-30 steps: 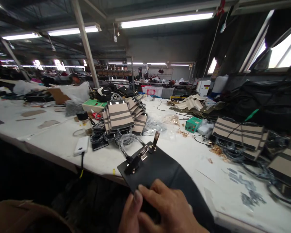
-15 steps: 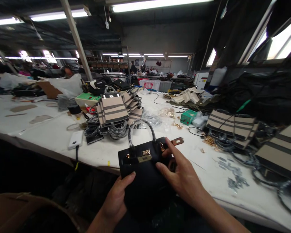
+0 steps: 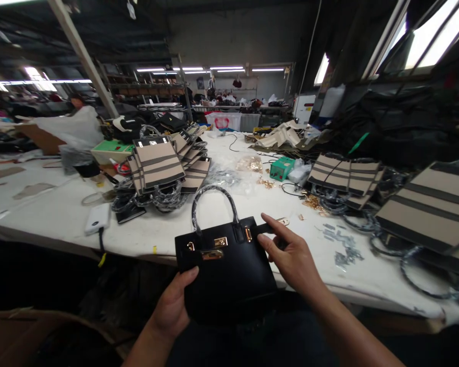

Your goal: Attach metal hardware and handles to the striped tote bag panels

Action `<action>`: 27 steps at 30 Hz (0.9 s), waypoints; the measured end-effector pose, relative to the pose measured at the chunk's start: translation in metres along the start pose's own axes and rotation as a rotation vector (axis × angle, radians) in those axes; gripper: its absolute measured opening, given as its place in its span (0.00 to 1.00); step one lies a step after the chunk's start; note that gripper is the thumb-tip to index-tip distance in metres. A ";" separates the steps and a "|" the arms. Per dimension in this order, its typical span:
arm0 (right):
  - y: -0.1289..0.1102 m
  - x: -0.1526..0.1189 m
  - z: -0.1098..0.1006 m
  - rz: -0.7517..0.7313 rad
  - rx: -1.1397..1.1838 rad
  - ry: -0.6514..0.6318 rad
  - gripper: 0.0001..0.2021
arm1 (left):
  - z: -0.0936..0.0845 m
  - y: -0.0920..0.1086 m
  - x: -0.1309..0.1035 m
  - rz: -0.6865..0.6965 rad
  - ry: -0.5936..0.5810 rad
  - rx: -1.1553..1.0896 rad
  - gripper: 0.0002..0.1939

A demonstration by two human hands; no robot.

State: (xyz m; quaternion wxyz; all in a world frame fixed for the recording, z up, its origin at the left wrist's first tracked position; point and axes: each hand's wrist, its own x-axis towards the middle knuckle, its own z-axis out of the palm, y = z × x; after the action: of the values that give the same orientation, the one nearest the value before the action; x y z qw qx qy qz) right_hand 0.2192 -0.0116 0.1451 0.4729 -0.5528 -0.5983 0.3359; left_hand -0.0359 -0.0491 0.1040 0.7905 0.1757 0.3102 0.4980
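The black bag [image 3: 229, 278] is held at the near edge of the white table [image 3: 137, 232], standing upright with its front turned to the wearer, and its lower part fades into shadow. The left hand [image 3: 175, 306] grips the bag's left side, thumb laid on the front, the other fingers hidden behind. The right hand [image 3: 292, 252] is at the bag's upper right corner, with thumb and forefinger on either side of a strap [image 3: 282, 222] that juts out sideways and ends in gold metal — whether they pinch it tight I cannot tell. A wrapped handle [image 3: 214, 188] arches above the bag's top edge, and a small gold plate [image 3: 221, 242] sits on the front below it. Beyond the bag, to its left, is a stack of striped panels [image 3: 158, 165]; nearer, also left, lies a white device [image 3: 97, 219] with a dark cable. Beyond the bag to its right are a green box [image 3: 282, 168] and scattered gold parts [image 3: 266, 182] — and, closer on that side, a spread of grey pieces [image 3: 347, 254].
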 end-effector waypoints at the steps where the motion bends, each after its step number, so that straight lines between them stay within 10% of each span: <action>1: 0.001 -0.001 -0.001 0.042 0.067 -0.024 0.27 | 0.000 -0.001 0.001 -0.021 0.008 -0.004 0.15; 12: -0.005 -0.011 -0.007 0.110 0.153 -0.005 0.23 | 0.016 -0.005 0.019 0.405 0.426 0.388 0.17; 27: 0.029 0.003 0.002 0.313 0.343 -0.058 0.31 | 0.033 -0.009 0.012 0.315 0.276 0.079 0.30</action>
State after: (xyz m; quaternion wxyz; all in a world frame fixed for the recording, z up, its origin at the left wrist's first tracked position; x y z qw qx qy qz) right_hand 0.2272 -0.0036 0.1178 0.4846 -0.5405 -0.4529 0.5176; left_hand -0.0038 -0.0411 0.1198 0.6454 0.1832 0.4035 0.6222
